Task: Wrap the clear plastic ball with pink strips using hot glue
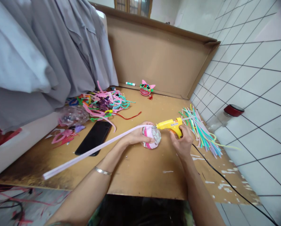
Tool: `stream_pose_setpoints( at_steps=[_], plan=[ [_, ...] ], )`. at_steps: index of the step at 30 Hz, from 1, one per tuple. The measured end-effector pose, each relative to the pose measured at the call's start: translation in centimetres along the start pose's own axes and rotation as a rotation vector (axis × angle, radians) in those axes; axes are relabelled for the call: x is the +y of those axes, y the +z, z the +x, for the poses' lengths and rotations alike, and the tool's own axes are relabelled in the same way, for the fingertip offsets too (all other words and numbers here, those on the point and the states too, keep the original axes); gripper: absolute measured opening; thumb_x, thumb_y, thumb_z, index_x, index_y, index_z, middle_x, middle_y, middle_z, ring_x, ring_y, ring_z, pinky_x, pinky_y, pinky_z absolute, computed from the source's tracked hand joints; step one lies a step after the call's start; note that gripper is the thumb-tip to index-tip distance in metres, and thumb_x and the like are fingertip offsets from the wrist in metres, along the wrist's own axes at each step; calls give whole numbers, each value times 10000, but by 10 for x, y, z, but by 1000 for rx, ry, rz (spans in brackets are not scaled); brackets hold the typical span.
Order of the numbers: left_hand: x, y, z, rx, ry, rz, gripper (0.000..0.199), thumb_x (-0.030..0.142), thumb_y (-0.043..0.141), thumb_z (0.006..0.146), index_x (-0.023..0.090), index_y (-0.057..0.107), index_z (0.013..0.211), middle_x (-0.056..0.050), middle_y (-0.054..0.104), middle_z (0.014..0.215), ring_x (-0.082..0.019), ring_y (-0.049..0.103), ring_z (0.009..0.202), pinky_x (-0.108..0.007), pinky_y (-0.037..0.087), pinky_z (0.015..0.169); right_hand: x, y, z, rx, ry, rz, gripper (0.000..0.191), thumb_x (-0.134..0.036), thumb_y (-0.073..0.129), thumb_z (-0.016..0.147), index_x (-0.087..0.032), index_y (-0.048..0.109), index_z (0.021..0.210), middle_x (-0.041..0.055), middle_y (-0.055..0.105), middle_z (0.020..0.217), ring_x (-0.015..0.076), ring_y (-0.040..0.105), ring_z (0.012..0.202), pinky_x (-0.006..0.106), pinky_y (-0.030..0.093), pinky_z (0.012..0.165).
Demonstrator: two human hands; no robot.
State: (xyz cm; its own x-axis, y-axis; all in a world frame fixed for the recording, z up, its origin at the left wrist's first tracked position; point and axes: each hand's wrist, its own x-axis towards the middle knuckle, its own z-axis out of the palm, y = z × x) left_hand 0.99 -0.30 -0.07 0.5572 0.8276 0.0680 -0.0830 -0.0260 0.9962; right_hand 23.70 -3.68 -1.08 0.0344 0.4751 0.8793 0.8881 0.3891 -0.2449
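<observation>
In my left hand (138,134) is a small round piece (151,138), partly wrapped in pink and lilac pipe cleaner, with a grey, see-through part on its right. A long lilac pipe cleaner (84,155) runs from its top across my left forearm to the lower left. My right hand (183,140) grips a yellow glue gun (166,124) by its handle. The gun's nozzle points left and meets the upper edge of the round piece, close to the lilac strand. A black cord trails from the gun to the lower right.
A black phone (93,138) lies left, beside a tangled pile of pipe cleaners (107,102). Straight pipe cleaners (201,131) and a red-lidded jar (225,115) are right. A pink-eared figure (146,88) and glue stick (130,83) stand behind. Grey cloth (60,47) hangs left.
</observation>
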Motion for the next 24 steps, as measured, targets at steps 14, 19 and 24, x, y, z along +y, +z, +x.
stream_pose_setpoints(
  at_steps=[14, 19, 24],
  plan=[
    [-1, 0, 1, 9, -8, -4, 685, 205, 844, 496, 164, 519, 1098, -3, 612, 912, -142, 590, 788, -250, 482, 708, -2, -1, 0, 7, 19, -7, 174, -314, 632, 803, -203, 561, 917, 54, 616, 838, 213, 602, 778, 348, 502, 715],
    [1, 1, 0, 14, -11, -9, 685, 193, 843, 482, 169, 511, 1081, 5, 599, 908, -127, 575, 770, -241, 475, 703, -1, -1, 0, -9, 24, -17, 173, -326, 623, 807, -204, 553, 909, 53, 615, 839, 211, 594, 781, 344, 499, 710],
    [1, 1, 1, 3, -11, -14, 679, 197, 841, 484, 168, 510, 1077, 3, 597, 912, -125, 571, 769, -238, 474, 701, -2, -2, 1, -15, 33, -21, 166, -330, 614, 809, -213, 544, 904, 45, 607, 823, 206, 595, 771, 339, 501, 706]
  ],
)
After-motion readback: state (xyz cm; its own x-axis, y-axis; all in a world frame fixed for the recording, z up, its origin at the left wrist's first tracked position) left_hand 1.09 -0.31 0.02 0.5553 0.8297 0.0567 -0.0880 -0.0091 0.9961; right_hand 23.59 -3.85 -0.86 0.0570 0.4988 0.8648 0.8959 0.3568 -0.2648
